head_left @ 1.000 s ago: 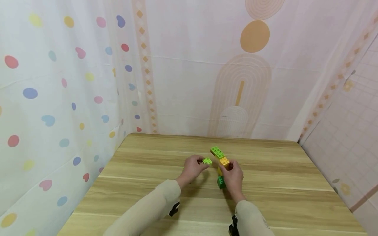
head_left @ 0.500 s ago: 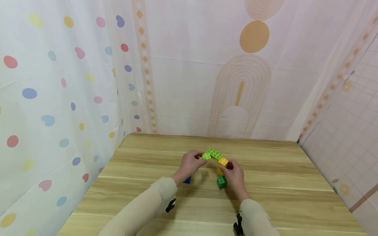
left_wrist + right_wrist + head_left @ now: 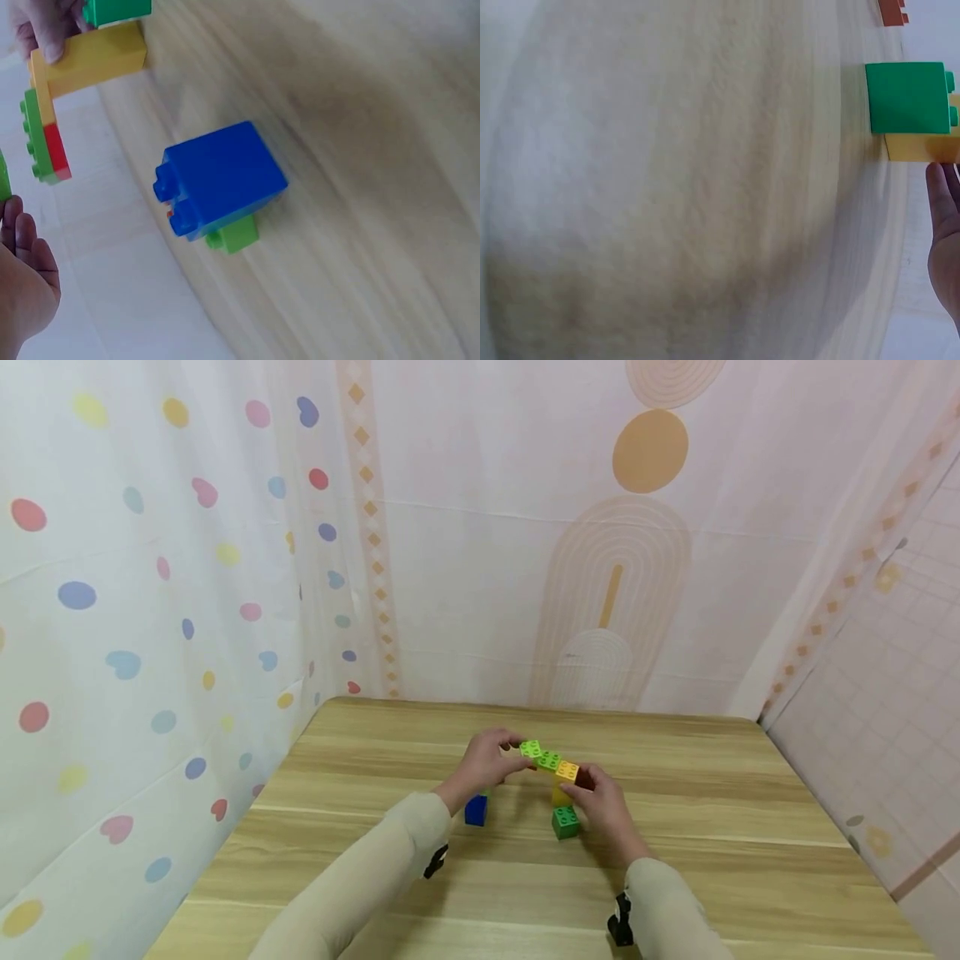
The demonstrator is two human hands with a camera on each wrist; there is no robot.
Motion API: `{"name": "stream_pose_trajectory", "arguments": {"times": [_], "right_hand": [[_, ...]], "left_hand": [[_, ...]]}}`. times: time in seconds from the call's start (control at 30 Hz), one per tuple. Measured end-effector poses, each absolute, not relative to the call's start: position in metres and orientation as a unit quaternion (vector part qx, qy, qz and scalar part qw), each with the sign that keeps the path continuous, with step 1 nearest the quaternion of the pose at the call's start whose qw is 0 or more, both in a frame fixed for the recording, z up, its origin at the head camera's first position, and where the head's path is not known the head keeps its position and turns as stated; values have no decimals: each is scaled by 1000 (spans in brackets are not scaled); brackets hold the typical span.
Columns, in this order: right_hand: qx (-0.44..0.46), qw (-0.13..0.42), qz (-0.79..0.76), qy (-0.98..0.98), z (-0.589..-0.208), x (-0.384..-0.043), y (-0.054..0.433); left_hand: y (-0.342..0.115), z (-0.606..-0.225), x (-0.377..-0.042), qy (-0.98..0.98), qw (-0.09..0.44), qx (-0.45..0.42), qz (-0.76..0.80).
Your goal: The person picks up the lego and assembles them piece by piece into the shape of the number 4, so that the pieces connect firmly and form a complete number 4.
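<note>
Tabletop [image 3: 720, 793] | hands [image 3: 483, 763] grip lime brick [image 3: 530, 749], yellow block [image 3: 567, 772] | blue block [image 3: 476, 811] partly hidden

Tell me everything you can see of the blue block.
The blue block is boxy, smooth and plastic-looking, with two studs clearly showing on top. It stands upright on the wood-grained table, near the left hand, with no hand touching it. A light green block shows partly behind it; whether they touch is unclear.
</note>
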State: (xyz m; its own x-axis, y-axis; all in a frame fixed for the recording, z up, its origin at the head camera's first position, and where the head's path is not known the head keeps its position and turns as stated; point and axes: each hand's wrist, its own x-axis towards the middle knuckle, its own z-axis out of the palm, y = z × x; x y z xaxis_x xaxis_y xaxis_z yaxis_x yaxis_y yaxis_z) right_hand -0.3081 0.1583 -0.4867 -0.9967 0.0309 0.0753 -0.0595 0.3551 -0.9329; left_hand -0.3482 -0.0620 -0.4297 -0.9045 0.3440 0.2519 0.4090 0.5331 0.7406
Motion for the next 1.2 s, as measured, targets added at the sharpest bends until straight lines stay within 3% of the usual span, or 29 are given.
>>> {"name": "stream_pose_trajectory", "arguments": {"times": [0.47, 0.73, 1.2], "right_hand": [[19, -16, 555, -831, -479, -312, 169], [46, -8, 546, -836, -482, -316, 172], [64, -12, 545, -836, -484, -318, 173]], "left_hand": [[-43, -421, -366, -878, 1, -271, -394], [-27, -422, -366, -869, -37, -289, -400], [-13, -433, -372, -875, -48, -303, -375]]}}
